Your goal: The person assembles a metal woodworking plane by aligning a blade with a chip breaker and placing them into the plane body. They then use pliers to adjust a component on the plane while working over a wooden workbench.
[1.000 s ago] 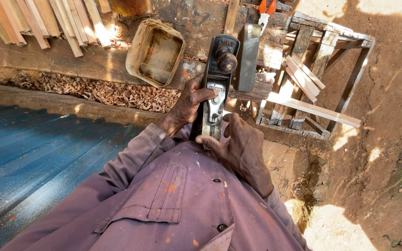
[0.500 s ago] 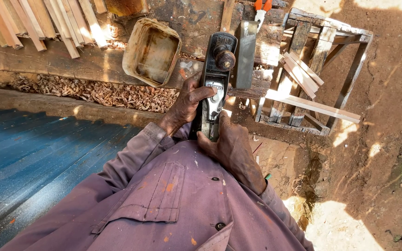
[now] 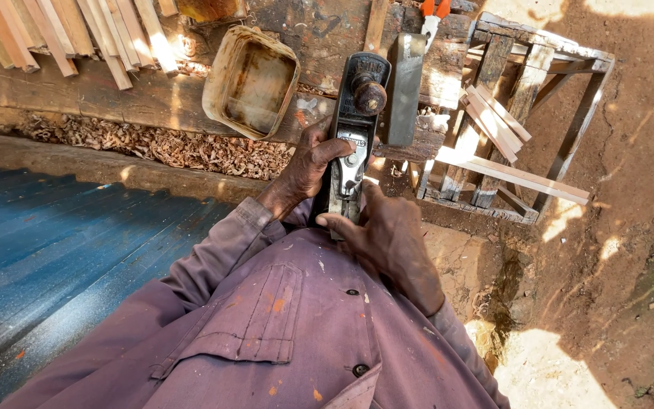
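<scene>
Harsh dappled sunlight, deep shadows, glare patches on ground, sharp focus

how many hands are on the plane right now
2. The left hand grips the left side of the hand plane, near its middle. The right hand holds its rear end, close to the person's body. No other hands show.

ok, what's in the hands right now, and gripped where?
A metal hand plane, held in both hands. The left hand wraps its side near the middle; the right hand grips the rear end, close to the body.
</scene>
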